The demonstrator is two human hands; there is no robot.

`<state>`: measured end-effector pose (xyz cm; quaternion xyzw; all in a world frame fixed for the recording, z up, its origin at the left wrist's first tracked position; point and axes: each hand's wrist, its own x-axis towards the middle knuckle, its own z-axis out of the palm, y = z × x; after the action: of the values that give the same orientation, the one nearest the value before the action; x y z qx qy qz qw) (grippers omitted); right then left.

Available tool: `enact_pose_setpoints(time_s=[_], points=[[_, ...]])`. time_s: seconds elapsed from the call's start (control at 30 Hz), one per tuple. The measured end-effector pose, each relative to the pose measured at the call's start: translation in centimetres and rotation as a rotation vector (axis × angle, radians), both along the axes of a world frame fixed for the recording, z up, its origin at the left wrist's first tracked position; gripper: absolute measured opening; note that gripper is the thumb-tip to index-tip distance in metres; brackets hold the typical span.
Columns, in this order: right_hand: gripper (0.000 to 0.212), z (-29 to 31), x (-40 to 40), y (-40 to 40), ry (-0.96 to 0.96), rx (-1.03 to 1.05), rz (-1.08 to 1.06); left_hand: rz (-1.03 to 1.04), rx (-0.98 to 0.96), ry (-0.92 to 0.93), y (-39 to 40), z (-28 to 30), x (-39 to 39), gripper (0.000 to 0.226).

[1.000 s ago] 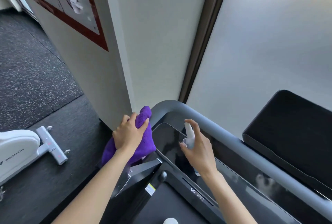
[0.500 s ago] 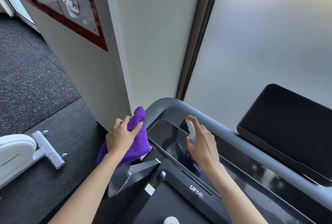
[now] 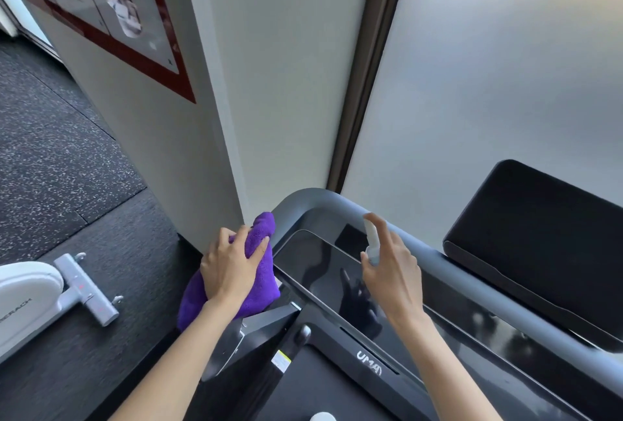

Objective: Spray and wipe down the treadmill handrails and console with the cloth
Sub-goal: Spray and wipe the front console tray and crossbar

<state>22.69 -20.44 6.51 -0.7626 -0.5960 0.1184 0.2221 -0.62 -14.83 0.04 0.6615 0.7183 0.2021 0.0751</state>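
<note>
My left hand [image 3: 229,269] grips a bunched purple cloth [image 3: 259,282] at the left end of the treadmill console, beside the grey handrail [image 3: 303,201] where it curves. My right hand [image 3: 392,272] holds a small white spray bottle [image 3: 372,243] upright over the glossy black console screen [image 3: 323,269], index finger on top of the nozzle. The hand's reflection shows in the screen. The grey handrail runs on toward the lower right behind the console.
A white wall corner and a dark door frame [image 3: 367,83] stand right behind the console. A black padded panel [image 3: 539,235] sits at the right. A white exercise machine [image 3: 40,296] stands on the dark floor at the left. A white round object [image 3: 322,416] shows at the bottom edge.
The view has shifted slightly. Both hands stay at the console's left end; the right hand with the bottle has moved a little along the screen, and the cloth stays bunched in the left hand.
</note>
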Motion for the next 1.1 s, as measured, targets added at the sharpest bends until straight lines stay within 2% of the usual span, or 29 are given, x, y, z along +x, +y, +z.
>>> enact_pose_setpoints(time_s=[0.13,0.3,0.4,0.5,0.6,0.7,0.8,0.87,0.97,1.03,1.1], points=[[0.06,0.3,0.5,-0.6,0.009,-0.028,-0.027,-0.03,-0.075,0.032,4.5,0.4,4.1,0.046],[0.063,0.3,0.9,-2.2,0.061,0.034,-0.091,-0.188,-0.083,0.093,10.4,0.7,9.9,0.051],[0.063,0.3,1.1,-2.6,0.103,0.044,-0.112,-0.261,-0.151,0.14,9.9,0.7,9.1,0.061],[0.062,0.5,0.9,-2.6,0.146,0.04,-0.097,-0.251,-0.145,0.149,6.2,-0.4,4.7,0.072],[0.062,0.9,0.8,-2.1,0.186,0.072,-0.078,-0.202,-0.088,0.056,3.2,-0.9,1.7,0.065],[0.063,1.1,0.9,-2.0,0.212,0.11,-0.077,-0.198,0.008,0.183,3.6,-1.2,3.0,0.055],[0.064,0.9,1.5,-2.4,0.21,0.119,-0.086,-0.294,0.095,0.286,5.9,-1.0,7.1,0.046],[0.066,0.5,2.0,-2.8,0.199,0.123,-0.097,-0.347,0.077,0.259,7.2,-1.1,10.4,0.044],[0.067,0.1,2.7,-3.5,0.195,0.11,-0.117,-0.411,0.04,0.119,6.1,-1.3,13.8,0.044],[0.066,0.0,2.9,-4.0,0.198,0.092,-0.116,-0.476,0.023,0.055,3.5,-2.0,13.5,0.047],[0.066,0.1,3.0,-4.3,0.199,0.09,-0.103,-0.45,0.017,0.039,0.9,-2.7,11.2,0.053]])
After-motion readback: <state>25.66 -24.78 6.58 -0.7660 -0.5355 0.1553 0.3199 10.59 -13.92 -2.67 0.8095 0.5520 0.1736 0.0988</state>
